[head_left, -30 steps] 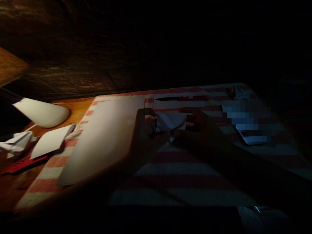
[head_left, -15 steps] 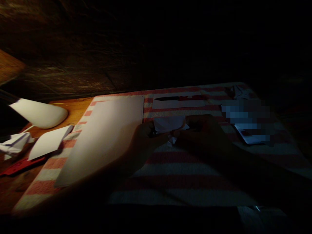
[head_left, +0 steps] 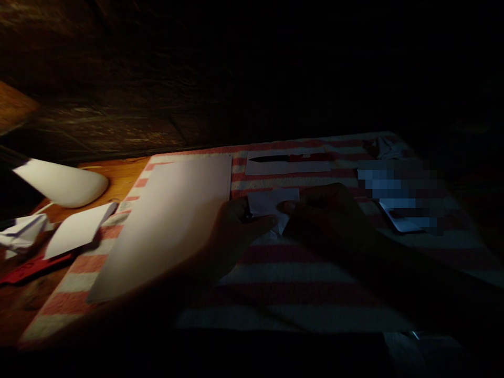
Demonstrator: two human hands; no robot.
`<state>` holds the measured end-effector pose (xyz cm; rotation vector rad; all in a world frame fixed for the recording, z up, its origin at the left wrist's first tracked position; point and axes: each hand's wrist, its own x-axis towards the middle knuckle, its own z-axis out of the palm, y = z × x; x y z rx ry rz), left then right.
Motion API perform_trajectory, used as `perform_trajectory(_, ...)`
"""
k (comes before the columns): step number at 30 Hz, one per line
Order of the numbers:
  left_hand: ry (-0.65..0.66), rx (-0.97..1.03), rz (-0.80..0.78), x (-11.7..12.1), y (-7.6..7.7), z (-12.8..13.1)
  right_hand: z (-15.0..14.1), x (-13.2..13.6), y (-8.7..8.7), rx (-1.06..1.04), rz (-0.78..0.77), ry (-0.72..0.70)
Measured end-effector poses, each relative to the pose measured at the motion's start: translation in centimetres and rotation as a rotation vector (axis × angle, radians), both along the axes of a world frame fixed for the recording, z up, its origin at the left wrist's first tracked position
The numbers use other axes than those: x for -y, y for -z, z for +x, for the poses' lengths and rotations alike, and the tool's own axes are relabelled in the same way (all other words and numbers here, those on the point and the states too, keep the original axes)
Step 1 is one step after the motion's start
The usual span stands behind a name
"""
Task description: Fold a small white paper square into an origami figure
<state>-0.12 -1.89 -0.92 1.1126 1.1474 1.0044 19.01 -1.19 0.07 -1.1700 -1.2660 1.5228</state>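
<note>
Both my hands grip a small piece of folded white paper point(head_left: 263, 202) in the middle of the view, held over a striped towel point(head_left: 275, 273). My left hand point(head_left: 232, 226) pinches its left side, with the thumb lying across the lower front. My right hand point(head_left: 323, 205) holds the right side, its thumb pressed on the paper's face. The fingers behind the paper are hard to see in the dark. A large stack of white paper point(head_left: 169, 215) lies just left of my left hand.
Beyond my hands, a knife point(head_left: 291, 157) rests on a white paper strip. At right lies a phone point(head_left: 401, 223), partly blurred out, with a folded paper shape point(head_left: 384, 147) behind it. The lamp base point(head_left: 66, 184), folded paper point(head_left: 25, 231) and a red object point(head_left: 35, 268) are at left.
The folded paper has come slightly lower, and its face now looks flatter. My right thumb has moved up onto its front, and the fingers of both hands have curled in closer.
</note>
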Motion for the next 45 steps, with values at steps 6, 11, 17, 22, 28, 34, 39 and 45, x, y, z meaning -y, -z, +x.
perform_trajectory(6, 0.02, 0.057, 0.008, 0.1, 0.0, 0.3, -0.2, 0.1, 0.5, -0.075, -0.023, 0.024)
perform_trajectory(11, 0.039, 0.053, 0.007, -0.2, 0.0, 0.4, -0.3, 0.1, 0.3, -0.111, -0.059, 0.037)
perform_trajectory(17, 0.092, 0.011, -0.036, -0.4, -0.2, 0.1, 0.1, -0.1, 0.0, -0.023, -0.016, -0.036)
perform_trajectory(22, 0.122, 0.108, -0.048, -0.7, 0.1, -0.1, 0.2, -0.2, 0.2, -0.027, 0.003, -0.085)
perform_trajectory(28, 0.16, 0.178, -0.074, -0.7, -0.2, 0.1, 0.0, 0.1, 0.5, -0.121, -0.015, -0.082)
perform_trajectory(34, 0.116, 0.171, -0.046, 0.0, -0.6, 0.3, -0.1, 0.3, 0.6, -0.223, -0.045, -0.081)
perform_trajectory(39, 0.029, 0.123, -0.02, -0.2, 0.2, 0.4, -0.7, 0.2, 0.8, -0.278, -0.111, -0.022)
perform_trajectory(45, 0.047, 0.101, 0.028, -0.5, 0.2, 0.4, -0.6, 0.2, 0.8, -0.198, -0.072, -0.008)
